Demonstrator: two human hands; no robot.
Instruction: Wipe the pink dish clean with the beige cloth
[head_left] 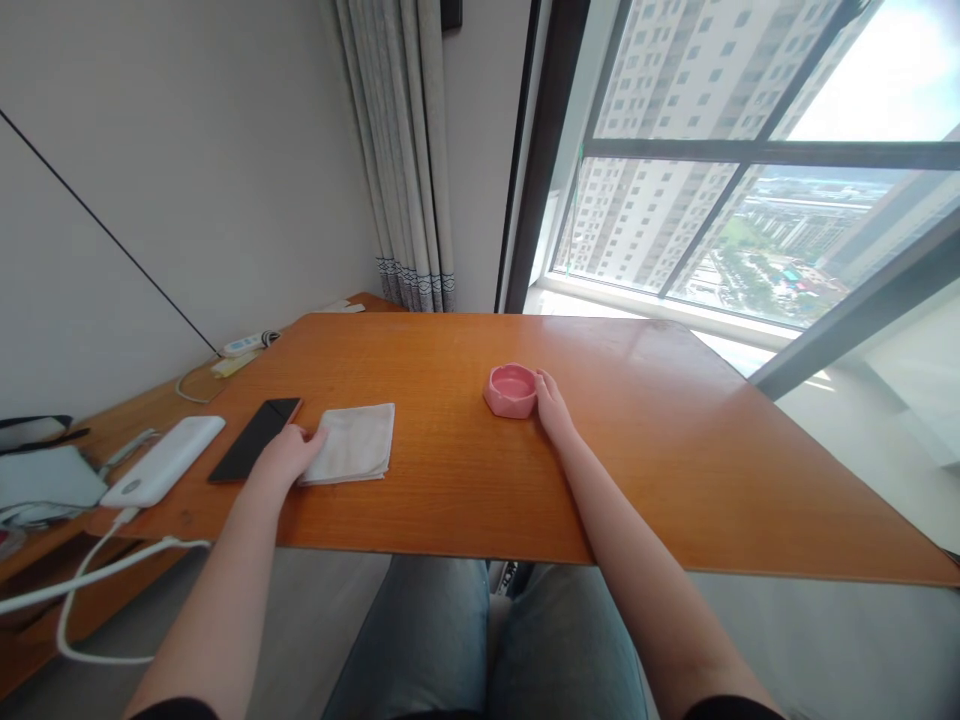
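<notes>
My left hand (287, 455) rests palm down on the table between a black phone (251, 445) and a folded white cloth (351, 445). Its thumb reaches over the cloth's left edge, apart from the fingers, which lie by the phone's right edge and are partly hidden. On the middle of the table sits a small pink bowl (511, 392) with angular sides, upright, nothing visible in it. Against the bowl's right side my right hand (552, 408) has its fingers closed on the wall.
Beneath everything is an orange-brown wooden table (442, 500). At the left lie a white power bank (163, 462) with a white cable (112, 585), a power strip (244, 345) and a pale grey pouch (49, 485). A window (750, 200) stands behind on the right, a curtain (401, 150) beside it.
</notes>
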